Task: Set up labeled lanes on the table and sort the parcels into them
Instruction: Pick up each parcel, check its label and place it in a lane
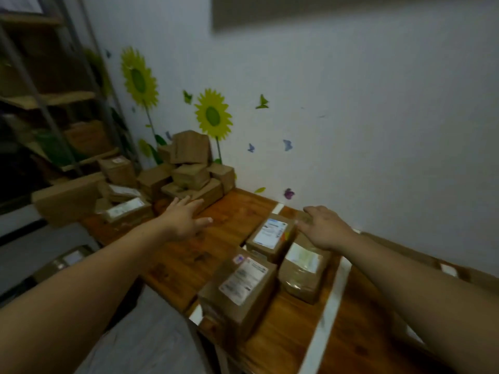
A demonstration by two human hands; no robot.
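Head view: the heap of unsorted brown cardboard parcels [189,171] sits far left on the orange-brown wooden bench [235,209], just beyond your left hand [186,221], the nearer one, stretched palm down, fingers spread, holding nothing. Right of it, three labelled brown boxes [267,236] lie between white tape strips [332,306]; your right hand [325,229] hovers at their far end, grip unclear.

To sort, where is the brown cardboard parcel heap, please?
Head view: the brown cardboard parcel heap sits far left on the wooden table, beyond the left hand.

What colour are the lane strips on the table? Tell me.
White tape strips, clearest in the head view.
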